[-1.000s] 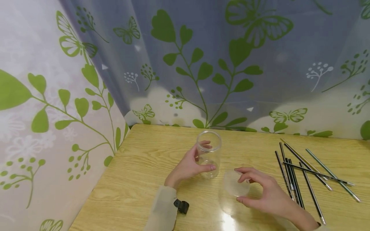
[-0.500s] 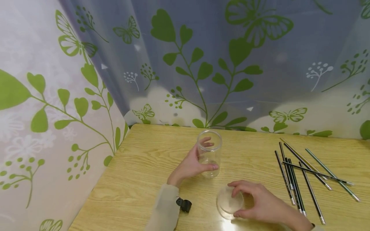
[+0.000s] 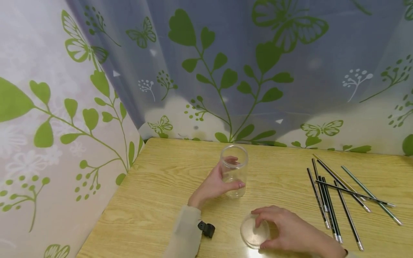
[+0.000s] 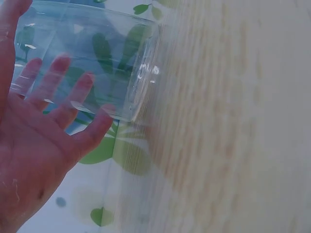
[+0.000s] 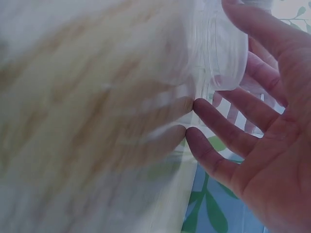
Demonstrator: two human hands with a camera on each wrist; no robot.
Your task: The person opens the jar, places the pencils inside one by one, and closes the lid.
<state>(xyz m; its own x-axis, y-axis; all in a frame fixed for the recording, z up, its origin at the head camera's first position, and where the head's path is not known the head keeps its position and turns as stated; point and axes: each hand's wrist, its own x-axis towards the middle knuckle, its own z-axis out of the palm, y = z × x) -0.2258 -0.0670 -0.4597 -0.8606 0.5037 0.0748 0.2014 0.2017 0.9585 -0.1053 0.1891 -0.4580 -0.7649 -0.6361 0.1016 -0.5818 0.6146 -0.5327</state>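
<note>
A clear, lidless jar (image 3: 235,173) stands upright near the middle of the table. My left hand (image 3: 214,184) grips it from the left, the thumb in front and fingers behind; in the left wrist view those fingers show through the clear wall (image 4: 97,58). Closer to me, a round translucent lid (image 3: 255,231) lies flat on the wood. My right hand (image 3: 287,227) holds the lid by its rim, thumb at the near side and fingertips at the far side. In the right wrist view the lid (image 5: 226,53) sits between thumb and fingers, its edge at the tabletop.
Several pencils (image 3: 342,193), mostly black with a green and a yellowish one, lie loosely crossed on the right of the table (image 3: 155,200). A leaf-and-butterfly patterned curtain (image 3: 209,89) hangs along the back and left edges.
My right hand has brought the lid toward me, slightly left and down onto the table. The left hand and the jar have hardly moved.
</note>
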